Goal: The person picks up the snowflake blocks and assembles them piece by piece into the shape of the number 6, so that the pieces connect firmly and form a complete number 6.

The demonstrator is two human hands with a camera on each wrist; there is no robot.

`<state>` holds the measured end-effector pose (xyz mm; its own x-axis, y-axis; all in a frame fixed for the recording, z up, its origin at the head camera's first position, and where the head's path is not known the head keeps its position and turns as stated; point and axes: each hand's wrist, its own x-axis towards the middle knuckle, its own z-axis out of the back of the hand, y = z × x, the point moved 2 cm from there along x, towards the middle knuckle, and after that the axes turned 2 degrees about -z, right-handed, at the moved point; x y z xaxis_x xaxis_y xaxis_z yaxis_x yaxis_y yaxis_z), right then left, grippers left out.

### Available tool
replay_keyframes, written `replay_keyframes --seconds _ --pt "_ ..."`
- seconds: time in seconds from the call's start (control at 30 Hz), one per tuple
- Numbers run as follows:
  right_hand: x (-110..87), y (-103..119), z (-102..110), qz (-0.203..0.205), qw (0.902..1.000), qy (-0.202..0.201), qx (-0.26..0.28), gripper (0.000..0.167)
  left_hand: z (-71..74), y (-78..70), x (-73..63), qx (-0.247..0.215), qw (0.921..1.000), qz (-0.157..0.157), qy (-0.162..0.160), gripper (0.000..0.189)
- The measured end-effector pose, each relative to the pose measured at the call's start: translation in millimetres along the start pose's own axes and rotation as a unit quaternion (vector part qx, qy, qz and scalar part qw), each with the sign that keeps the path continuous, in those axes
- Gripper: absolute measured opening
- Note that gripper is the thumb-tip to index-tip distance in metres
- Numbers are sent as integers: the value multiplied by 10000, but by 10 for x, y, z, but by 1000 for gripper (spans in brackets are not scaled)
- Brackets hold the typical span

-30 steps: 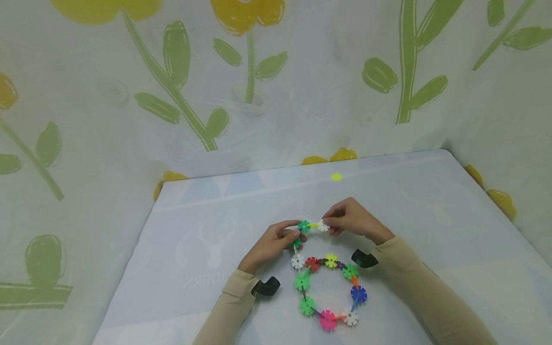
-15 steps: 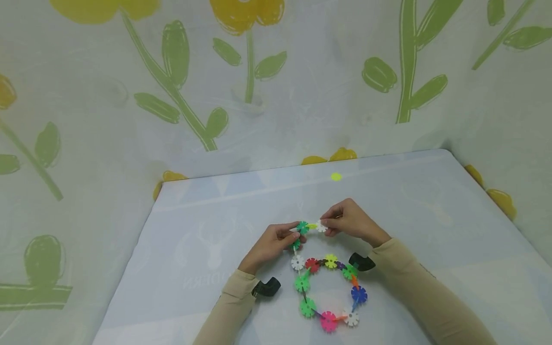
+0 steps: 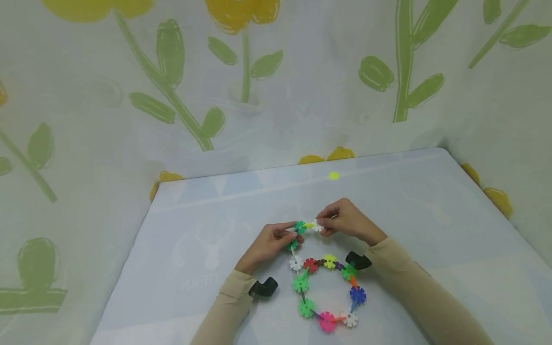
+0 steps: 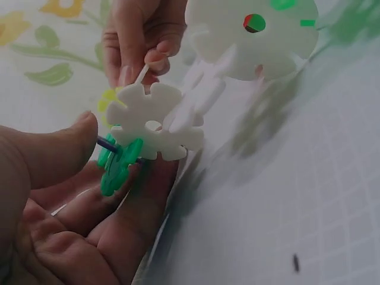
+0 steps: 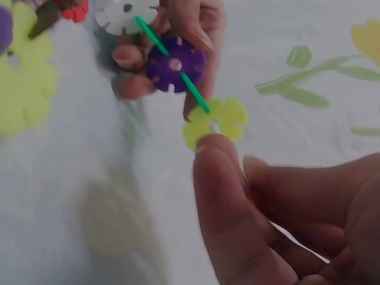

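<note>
A chain of coloured plastic snowflake discs runs up from a ring of them lying on the table. My left hand (image 3: 267,244) grips the chain near its far end, at a green disc (image 3: 300,227) and another green disc (image 3: 293,244) below it. Between finger and thumb, my right hand (image 3: 347,221) pinches the white disc (image 3: 318,225) at the chain's tip. A yellow disc (image 3: 308,225), seen edge-on, joins it to the upper green one. The right wrist view shows this yellow disc (image 5: 228,116) flat, with the pinched white piece mostly hidden by my fingertips.
The ring's pink disc (image 3: 327,322) lies nearest me, its blue disc (image 3: 357,295) to the right. Farther back on the table (image 3: 414,191) is a loose yellow-green disc (image 3: 334,176). A flower-printed wall (image 3: 310,86) stands behind the far edge.
My right hand has moved slightly left with the white disc. The left hand keeps its hold on the chain. The whole head view has shifted a little.
</note>
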<state>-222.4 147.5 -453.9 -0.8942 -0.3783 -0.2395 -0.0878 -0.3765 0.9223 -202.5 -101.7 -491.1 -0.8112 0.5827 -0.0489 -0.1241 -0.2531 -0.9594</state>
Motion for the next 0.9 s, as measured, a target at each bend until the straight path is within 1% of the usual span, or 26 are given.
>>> replay_keyframes --seconds 0.1,0.2,0.3,0.4,0.5,0.6,0.67,0.77,0.9 --pt "11 -13 72 -134 9999 67 -47 32 16 -11 -13 -102 9999 23 44 47" --pt "33 -46 176 -300 9994 -9 -166 38 27 -15 -23 -163 9998 50 53 47" --pt "74 -85 309 -334 9983 -224 -421 39 31 -12 -29 -250 9996 96 66 48" --pt "153 -114 470 -306 9954 -586 -692 37 28 -4 -28 -326 9994 110 97 48" --pt "290 -121 647 -316 9896 -972 -1012 35 24 1 -29 -328 9994 84 106 48" --pt "464 -121 801 -359 9804 -1327 -1412 34 26 4 -35 -255 9996 78 119 47" --pt "576 -114 871 -403 9742 -1486 -1652 34 28 4 -39 -213 9997 75 118 47" --pt "728 -115 929 -400 9670 -1602 -1940 36 30 -6 -44 -178 9998 71 115 46" --pt "871 -138 953 -311 9628 -1634 -2128 38 21 -17 -39 -159 9998 93 113 46"
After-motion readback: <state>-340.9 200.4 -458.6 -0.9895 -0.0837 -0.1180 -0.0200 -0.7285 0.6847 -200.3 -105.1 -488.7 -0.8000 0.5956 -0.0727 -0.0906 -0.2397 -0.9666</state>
